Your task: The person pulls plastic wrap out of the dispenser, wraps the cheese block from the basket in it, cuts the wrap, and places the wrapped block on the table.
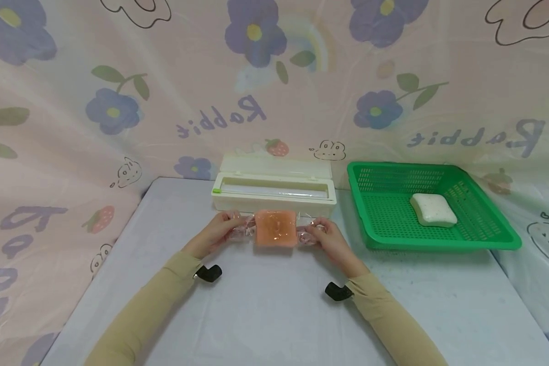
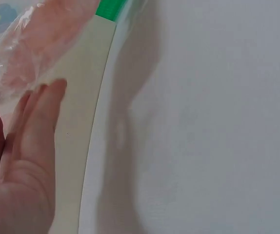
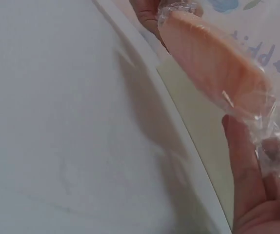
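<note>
An orange, squarish block that looks like a bar of soap (image 1: pixel 276 229) hangs between my hands, wrapped in clear plastic film (image 1: pixel 305 235). My left hand (image 1: pixel 216 234) pinches the gathered film at the bar's left end. At the other end, my right hand (image 1: pixel 333 243) pinches the bunched film between thumb and fingers. In the right wrist view the bar (image 3: pixel 218 63) is held up off the table, its shadow falling on the white surface below. The left wrist view catches only part of the wrapped bar (image 2: pixel 52 36), above the left fingers.
Behind the bar stands a cream film dispenser box (image 1: pixel 274 202) with its lid raised and a roll (image 1: pixel 274 191) inside. To the right is a green basket (image 1: pixel 370 231) holding a white, squarish bar (image 1: pixel 433 209). A printed curtain (image 1: pixel 293 91) hangs around the white table (image 1: pixel 256 315).
</note>
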Demonstrator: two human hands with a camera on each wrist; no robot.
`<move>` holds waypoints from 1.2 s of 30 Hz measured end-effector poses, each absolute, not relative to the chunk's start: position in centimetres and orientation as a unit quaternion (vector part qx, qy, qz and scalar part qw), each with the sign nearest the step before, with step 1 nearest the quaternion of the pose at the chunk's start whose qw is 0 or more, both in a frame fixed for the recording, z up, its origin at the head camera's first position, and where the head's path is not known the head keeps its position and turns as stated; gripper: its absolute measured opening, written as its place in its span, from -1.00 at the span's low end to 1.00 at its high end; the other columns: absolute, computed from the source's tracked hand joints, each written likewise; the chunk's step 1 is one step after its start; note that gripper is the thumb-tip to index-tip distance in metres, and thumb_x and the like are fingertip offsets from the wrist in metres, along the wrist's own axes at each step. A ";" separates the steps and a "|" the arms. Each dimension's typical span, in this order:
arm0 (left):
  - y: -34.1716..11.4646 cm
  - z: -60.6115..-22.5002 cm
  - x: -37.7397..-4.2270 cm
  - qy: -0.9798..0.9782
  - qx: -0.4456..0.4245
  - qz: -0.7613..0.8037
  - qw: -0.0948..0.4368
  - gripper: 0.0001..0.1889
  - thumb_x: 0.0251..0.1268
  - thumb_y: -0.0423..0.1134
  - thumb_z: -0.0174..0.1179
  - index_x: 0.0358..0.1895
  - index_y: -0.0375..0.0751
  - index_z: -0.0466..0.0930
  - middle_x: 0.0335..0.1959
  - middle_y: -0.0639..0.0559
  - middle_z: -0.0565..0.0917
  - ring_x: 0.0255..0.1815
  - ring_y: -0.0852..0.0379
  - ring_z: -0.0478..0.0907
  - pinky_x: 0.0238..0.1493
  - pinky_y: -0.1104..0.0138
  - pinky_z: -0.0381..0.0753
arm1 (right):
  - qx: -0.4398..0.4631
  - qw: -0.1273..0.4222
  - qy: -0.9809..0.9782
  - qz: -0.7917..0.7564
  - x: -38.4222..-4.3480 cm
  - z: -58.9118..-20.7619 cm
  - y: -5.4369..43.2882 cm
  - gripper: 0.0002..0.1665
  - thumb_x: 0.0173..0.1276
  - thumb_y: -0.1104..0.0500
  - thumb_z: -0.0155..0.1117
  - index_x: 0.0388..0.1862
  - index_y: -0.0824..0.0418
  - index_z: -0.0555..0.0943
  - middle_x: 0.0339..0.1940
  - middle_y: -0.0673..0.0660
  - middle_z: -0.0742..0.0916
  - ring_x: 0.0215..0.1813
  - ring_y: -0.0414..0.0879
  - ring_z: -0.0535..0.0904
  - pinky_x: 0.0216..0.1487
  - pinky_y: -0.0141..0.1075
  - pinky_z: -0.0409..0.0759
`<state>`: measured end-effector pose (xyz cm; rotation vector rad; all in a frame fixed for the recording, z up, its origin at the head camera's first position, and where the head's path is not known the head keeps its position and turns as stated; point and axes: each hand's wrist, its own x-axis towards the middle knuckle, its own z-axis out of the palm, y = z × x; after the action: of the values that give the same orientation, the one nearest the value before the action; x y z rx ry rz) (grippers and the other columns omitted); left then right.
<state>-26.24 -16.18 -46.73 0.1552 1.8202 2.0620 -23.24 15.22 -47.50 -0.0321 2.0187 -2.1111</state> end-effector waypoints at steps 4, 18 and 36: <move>-16.5 -46.8 -25.7 0.622 0.033 0.748 0.230 -0.75 0.34 -0.38 0.10 -0.55 -0.14 0.46 -0.56 0.17 0.52 -0.57 0.35 0.49 -0.55 0.55 0.51 | -0.008 0.163 0.653 -0.740 -22.2 -47.2 15.5 -0.64 0.44 0.37 0.04 0.17 0.45 0.33 -0.32 0.08 0.73 -0.34 -0.19 0.66 -0.29 -0.37 0.65; -18.1 -47.7 -24.4 0.571 0.061 0.712 0.404 -0.81 0.39 -0.48 -0.02 -0.42 -0.23 0.46 -0.41 -0.05 0.62 -0.37 0.12 0.65 -0.30 0.32 0.69 | 0.005 0.285 0.593 -0.753 -18.0 -48.1 16.7 -0.73 0.38 0.42 0.08 0.02 0.53 0.50 -0.16 0.19 0.73 -0.14 -0.07 0.69 -0.06 -0.23 0.65; -16.0 -47.1 -27.2 0.603 -0.008 0.694 0.394 -0.87 0.47 -0.29 0.02 -0.14 -0.31 0.46 -0.40 -0.10 0.65 -0.38 0.05 0.69 -0.21 0.23 0.69 | -0.062 0.371 0.689 -0.619 -16.0 -47.3 18.9 -0.59 0.30 0.28 0.30 0.05 0.50 0.52 -0.26 0.28 0.73 -0.28 -0.03 0.69 -0.19 -0.19 0.69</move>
<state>-27.17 -15.99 -47.10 -0.0212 1.5296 1.7593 -16.05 18.93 -47.26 -0.1592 1.7669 -1.5874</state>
